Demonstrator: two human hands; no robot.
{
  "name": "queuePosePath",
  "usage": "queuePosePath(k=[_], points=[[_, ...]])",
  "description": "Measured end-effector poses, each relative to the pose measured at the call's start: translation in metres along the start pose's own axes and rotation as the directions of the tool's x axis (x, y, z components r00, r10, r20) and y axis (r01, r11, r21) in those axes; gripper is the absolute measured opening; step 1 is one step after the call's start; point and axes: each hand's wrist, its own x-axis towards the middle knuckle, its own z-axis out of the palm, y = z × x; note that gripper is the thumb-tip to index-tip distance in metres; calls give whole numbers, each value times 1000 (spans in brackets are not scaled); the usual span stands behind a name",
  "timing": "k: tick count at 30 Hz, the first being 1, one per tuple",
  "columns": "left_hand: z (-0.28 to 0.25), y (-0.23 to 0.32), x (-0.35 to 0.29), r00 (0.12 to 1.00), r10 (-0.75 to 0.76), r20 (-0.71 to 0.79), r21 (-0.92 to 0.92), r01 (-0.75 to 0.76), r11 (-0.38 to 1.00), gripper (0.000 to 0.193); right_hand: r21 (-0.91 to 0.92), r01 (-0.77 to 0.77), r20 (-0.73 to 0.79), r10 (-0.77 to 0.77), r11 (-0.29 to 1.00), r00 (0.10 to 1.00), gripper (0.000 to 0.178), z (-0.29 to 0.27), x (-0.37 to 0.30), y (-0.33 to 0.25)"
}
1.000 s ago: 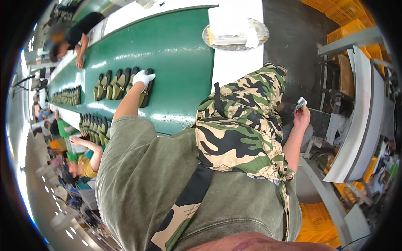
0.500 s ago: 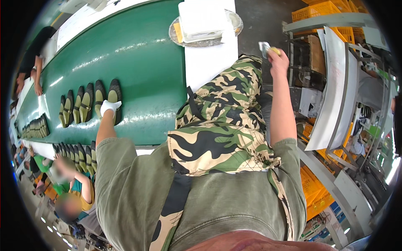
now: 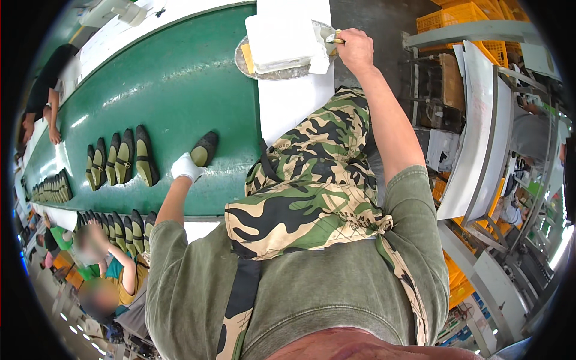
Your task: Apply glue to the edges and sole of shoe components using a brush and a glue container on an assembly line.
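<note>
You hold a shoe (image 3: 205, 150) and a small tool (image 3: 338, 41).
Your gloved left hand (image 3: 186, 168) grips the shoe at the green table (image 3: 180, 78); your right hand (image 3: 356, 50) has the tool by the tray (image 3: 282, 75).

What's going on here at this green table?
Someone in a camouflage apron is working with shoes. Their white-gloved left hand holds a dark-toed shoe at the green table. The bare right hand grips a small tool, possibly a brush, by the oval tray; whether it touches isn't clear. More shoes line up to the left.
</note>
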Motion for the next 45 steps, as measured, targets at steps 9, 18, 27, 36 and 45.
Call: queuePosePath(k=[9, 18, 27, 36, 45], points=[[-19, 7, 5, 982, 47, 183, 92, -64, 994, 75, -124, 104, 232, -73, 987, 970, 13, 0, 8, -9], [-33, -8, 39, 978, 38, 203, -393, 46, 919, 84, -197, 233, 194, -195, 952, 962, 11, -14, 2, -10], [-103, 68, 13, 927, 350, -132, -805, 106, -584, 59, -7, -642, 279, 618, 767, 735, 38, -17, -7, 25], [-178, 156, -34, 434, 352, -829, -557, -686, -468, 53, 812, -574, 512, 595, -101, 619, 12, -96, -41, -25], [-192, 204, -49, 29, 562, -827, -39, -999, -5, 74, 992, -125, 121, 351, -12, 928, 19, -149, -57, -93]])
